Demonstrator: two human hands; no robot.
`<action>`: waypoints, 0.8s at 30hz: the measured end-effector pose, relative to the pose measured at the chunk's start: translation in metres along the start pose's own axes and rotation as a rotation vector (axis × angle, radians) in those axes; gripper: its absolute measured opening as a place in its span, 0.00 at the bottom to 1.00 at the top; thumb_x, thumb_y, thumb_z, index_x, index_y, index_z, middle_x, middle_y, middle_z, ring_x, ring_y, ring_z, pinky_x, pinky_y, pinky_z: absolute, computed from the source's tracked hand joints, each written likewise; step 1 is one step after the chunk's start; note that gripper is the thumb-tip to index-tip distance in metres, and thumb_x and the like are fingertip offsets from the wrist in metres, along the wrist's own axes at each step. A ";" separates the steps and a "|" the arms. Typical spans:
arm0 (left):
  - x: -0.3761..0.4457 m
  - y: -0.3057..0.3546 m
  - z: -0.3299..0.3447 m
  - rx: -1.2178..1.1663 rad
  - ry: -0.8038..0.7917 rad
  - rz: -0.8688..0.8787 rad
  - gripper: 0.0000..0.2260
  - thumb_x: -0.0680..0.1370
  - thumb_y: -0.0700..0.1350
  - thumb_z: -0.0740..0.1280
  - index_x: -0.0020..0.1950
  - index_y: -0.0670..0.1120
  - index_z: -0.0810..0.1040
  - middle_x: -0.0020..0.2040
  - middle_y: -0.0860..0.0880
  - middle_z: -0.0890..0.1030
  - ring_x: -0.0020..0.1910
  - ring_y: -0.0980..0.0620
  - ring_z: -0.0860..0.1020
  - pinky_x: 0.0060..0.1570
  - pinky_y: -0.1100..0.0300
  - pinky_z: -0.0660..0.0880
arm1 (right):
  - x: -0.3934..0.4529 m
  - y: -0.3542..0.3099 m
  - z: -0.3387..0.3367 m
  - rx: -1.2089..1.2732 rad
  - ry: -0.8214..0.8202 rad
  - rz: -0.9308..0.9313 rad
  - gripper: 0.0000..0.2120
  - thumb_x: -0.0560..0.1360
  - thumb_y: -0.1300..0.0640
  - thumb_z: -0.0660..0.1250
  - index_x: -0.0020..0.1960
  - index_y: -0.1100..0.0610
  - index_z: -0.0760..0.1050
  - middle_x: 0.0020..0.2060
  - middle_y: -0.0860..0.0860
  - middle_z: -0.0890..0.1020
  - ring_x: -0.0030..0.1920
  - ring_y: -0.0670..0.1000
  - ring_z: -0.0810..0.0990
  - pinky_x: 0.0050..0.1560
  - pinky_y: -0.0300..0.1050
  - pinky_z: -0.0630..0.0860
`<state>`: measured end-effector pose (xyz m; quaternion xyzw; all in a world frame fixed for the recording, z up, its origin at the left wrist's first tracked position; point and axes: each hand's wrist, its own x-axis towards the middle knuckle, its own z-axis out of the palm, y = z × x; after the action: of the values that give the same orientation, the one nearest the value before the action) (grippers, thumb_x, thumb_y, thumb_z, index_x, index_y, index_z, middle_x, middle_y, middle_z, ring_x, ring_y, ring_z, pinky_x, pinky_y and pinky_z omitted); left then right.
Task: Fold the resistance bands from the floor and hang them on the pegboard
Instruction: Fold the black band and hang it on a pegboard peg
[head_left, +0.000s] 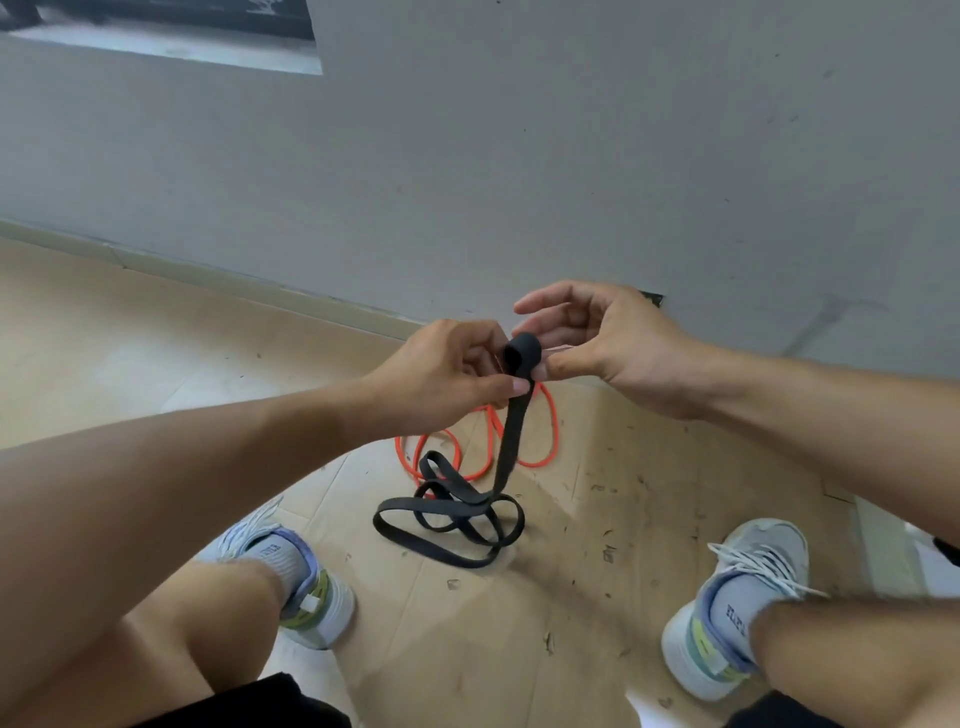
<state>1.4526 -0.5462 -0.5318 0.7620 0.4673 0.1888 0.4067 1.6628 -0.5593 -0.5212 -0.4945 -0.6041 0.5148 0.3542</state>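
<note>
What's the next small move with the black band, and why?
Probably draw more of the black band up and lay a second fold onto the small loop the left hand and right hand pinch. Most of it lies coiled on the floor, over the orange band, so folding has barely begun.

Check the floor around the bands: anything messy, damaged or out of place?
Dark scraps and scuffs litter the cardboard sheet on the floor. The black band trails down in tangled loops, and the orange band lies loosely looped behind it. No damage shows.
</note>
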 end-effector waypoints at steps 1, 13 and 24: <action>0.000 0.000 0.001 -0.007 0.025 -0.003 0.06 0.76 0.46 0.75 0.46 0.47 0.80 0.37 0.50 0.86 0.38 0.52 0.85 0.42 0.59 0.80 | 0.001 0.002 0.001 0.006 0.008 0.001 0.25 0.69 0.79 0.74 0.58 0.56 0.80 0.48 0.50 0.87 0.46 0.45 0.87 0.50 0.38 0.83; 0.006 0.029 -0.026 -0.800 0.268 -0.092 0.06 0.81 0.35 0.65 0.46 0.39 0.79 0.32 0.45 0.79 0.39 0.47 0.82 0.51 0.51 0.84 | 0.005 0.039 0.026 -0.345 -0.080 0.101 0.21 0.66 0.40 0.73 0.51 0.54 0.80 0.46 0.55 0.85 0.50 0.53 0.84 0.60 0.65 0.79; 0.000 0.023 -0.038 -0.614 0.382 -0.048 0.06 0.81 0.36 0.65 0.57 0.36 0.76 0.36 0.45 0.82 0.37 0.51 0.83 0.46 0.51 0.85 | 0.004 0.032 0.027 -0.350 -0.150 0.085 0.22 0.71 0.54 0.62 0.64 0.43 0.77 0.52 0.47 0.87 0.58 0.47 0.84 0.70 0.57 0.75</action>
<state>1.4394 -0.5346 -0.4908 0.5443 0.4741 0.4495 0.5261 1.6441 -0.5637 -0.5587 -0.5338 -0.6877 0.4518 0.1949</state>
